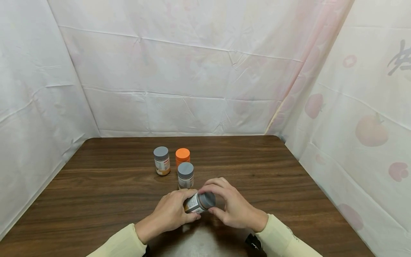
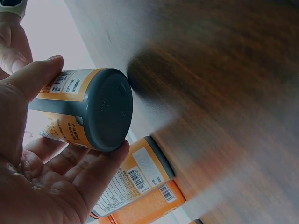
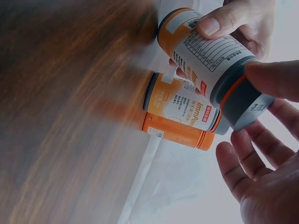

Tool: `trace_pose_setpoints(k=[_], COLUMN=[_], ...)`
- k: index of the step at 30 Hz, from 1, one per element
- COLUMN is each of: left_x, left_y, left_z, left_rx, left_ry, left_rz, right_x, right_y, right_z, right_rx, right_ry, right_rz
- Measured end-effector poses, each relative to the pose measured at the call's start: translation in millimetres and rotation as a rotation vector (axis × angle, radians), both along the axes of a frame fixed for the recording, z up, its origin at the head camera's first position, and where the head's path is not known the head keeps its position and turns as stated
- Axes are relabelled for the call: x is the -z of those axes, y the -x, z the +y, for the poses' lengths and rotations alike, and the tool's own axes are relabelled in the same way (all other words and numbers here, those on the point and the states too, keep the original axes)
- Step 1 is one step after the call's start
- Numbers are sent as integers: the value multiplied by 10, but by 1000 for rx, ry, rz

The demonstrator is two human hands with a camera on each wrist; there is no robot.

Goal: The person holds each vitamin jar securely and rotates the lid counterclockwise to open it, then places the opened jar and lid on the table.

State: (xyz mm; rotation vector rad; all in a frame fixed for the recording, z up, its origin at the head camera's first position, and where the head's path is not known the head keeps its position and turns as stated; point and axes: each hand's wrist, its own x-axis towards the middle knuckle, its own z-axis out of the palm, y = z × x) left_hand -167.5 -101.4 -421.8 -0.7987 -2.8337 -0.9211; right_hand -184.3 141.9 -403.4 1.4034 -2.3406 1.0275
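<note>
My left hand [image 1: 171, 210] grips a supplement bottle [image 1: 192, 204] round its body, with the thumb on one side and the fingers on the other. This bottle is tilted, its dark base [image 2: 111, 109] showing in the left wrist view. My right hand [image 1: 237, 206] holds its grey cap [image 1: 208, 200] between thumb and fingertips. An orange ring [image 3: 232, 90] shows just below the cap in the right wrist view. Right behind the left hand stands a second grey-capped bottle [image 1: 186, 171], upright, its lower part hidden.
An orange bottle [image 1: 182, 154] stands behind the second grey-capped bottle and is partly covered by it. Another grey-capped bottle [image 1: 161, 161] stands to their left. All are on a dark wooden table [image 1: 257, 164], with white cloth sheets [image 1: 179, 71] hanging behind and at both sides.
</note>
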Motion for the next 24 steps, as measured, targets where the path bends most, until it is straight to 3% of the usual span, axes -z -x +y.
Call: trace_pose_setpoints(k=[8, 18, 24], left_x=[4, 5, 7], left_y=[1, 8, 10], left_z=[-2, 2, 1], left_rx=[2, 9, 16], left_ry=[-11, -27, -41], left_rz=[29, 6, -12], right_x=[-17, -14, -9], right_y=[-16, -80, -73], right_z=[-23, -81, -87], right_rx=[11, 310, 347], right_ry=[8, -54, -84], right_rz=[6, -53, -114])
